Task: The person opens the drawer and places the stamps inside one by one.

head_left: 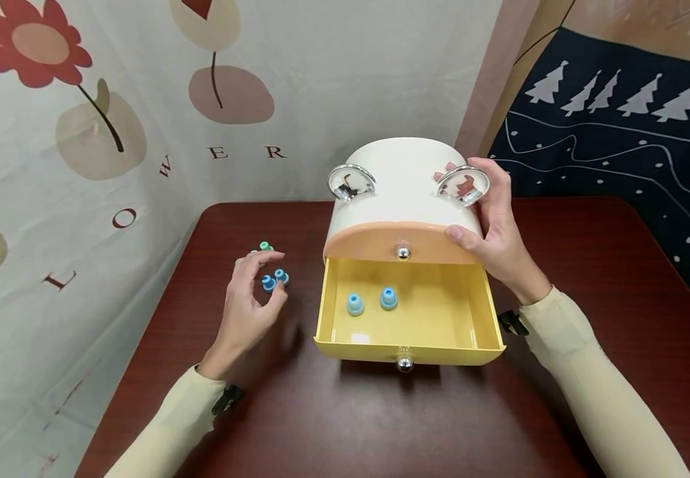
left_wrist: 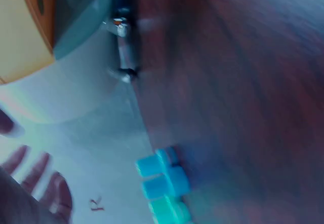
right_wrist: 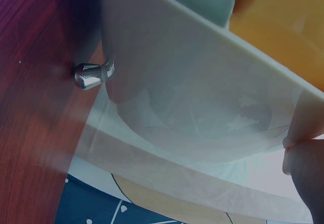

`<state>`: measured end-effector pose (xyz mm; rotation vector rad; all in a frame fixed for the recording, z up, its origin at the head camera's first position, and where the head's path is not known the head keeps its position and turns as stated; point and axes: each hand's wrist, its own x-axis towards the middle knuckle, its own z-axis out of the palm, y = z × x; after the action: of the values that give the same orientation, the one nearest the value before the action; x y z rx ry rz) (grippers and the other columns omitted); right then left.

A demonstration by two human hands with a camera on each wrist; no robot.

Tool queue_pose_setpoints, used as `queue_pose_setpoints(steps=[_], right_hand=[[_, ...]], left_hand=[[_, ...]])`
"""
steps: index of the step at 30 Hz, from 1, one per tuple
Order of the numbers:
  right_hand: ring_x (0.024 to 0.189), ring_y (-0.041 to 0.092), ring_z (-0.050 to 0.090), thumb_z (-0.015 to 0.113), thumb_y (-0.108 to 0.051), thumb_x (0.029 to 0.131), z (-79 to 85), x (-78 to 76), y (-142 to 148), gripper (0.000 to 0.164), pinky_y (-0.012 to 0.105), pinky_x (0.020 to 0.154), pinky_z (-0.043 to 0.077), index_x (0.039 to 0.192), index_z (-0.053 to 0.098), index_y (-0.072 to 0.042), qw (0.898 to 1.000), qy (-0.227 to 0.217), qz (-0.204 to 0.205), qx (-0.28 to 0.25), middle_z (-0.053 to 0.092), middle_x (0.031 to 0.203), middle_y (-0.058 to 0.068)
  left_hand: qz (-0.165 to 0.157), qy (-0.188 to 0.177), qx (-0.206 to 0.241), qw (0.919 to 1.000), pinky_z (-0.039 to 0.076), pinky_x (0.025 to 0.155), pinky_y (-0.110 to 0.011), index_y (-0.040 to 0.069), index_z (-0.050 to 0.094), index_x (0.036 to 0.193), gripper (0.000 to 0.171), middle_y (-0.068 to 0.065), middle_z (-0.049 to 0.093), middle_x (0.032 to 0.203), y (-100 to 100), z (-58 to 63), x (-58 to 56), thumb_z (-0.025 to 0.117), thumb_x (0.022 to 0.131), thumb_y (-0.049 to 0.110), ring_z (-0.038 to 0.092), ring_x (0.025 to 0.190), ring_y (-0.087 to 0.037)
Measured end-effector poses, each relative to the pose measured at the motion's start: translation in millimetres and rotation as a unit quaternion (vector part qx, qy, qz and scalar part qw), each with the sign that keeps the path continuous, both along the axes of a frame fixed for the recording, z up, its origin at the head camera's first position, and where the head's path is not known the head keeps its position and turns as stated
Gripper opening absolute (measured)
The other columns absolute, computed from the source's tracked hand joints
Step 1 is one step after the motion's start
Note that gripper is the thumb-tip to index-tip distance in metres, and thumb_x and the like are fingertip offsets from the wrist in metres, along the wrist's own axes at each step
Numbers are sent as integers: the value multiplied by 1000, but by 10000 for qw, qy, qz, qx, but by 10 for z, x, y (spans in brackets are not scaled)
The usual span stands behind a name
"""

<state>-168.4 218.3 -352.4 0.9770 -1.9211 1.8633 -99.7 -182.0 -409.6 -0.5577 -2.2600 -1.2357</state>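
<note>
My left hand (head_left: pixel 248 302) hovers over the table at the left, its thumb and fingers spread apart in a curve. Two small blue stepped caps (head_left: pixel 281 275) lie within that curve; in the left wrist view the blue caps (left_wrist: pixel 161 186) stand clear of the fingers. Beyond the hand is a small green cap (head_left: pixel 265 246). My right hand (head_left: pixel 497 229) grips the right side of a white two-drawer box (head_left: pixel 401 169), its thumb on the edge of the orange upper drawer front (head_left: pixel 363 242). Below, the yellow drawer (head_left: pixel 440 355) is pulled out, with a light blue cap (head_left: pixel 355 305) and a blue cap (head_left: pixel 389 299) inside.
Two silver ear-like discs (head_left: pixel 352 182) stick up from the box top. A round silver knob (head_left: pixel 405 364) projects from the yellow drawer's front. The dark red table (head_left: pixel 333 425) extends around the box, with a printed cloth (head_left: pixel 345 79) hanging behind it.
</note>
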Motion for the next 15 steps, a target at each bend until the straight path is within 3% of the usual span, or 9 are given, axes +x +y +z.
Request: queue_pose_setpoints(steps=[3,6,15], right_hand=[[154,33,40,64,2,86,-16,-1,0,86,41,128,29,161,26,-16,10000,-12,10,-40,52,157,18],[154,33,40,64,2,86,-21,-4,1,86,42,128,28,160,26,-16,10000,-4,-3,-38,51,157,17],[153,32,42,63,3,85,-13,-13,8,87,40,128,29,161,26,-16,10000,-14,57,-39,49,158,18]], left_hand=[[609,-530,-504,9955,42,89,-39,0,69,129,43,-13,69,122,-86,-54,-2,69,86,-7,54,111,-34],[1008,-969,-698,9877,40,87,-43,-1,69,126,41,-16,68,116,-137,-85,0,73,86,-10,54,105,-37],[1395,-1967,-1108,9641,44,94,-55,-3,68,126,37,-23,69,118,-193,-118,-24,79,91,0,59,106,-39]])
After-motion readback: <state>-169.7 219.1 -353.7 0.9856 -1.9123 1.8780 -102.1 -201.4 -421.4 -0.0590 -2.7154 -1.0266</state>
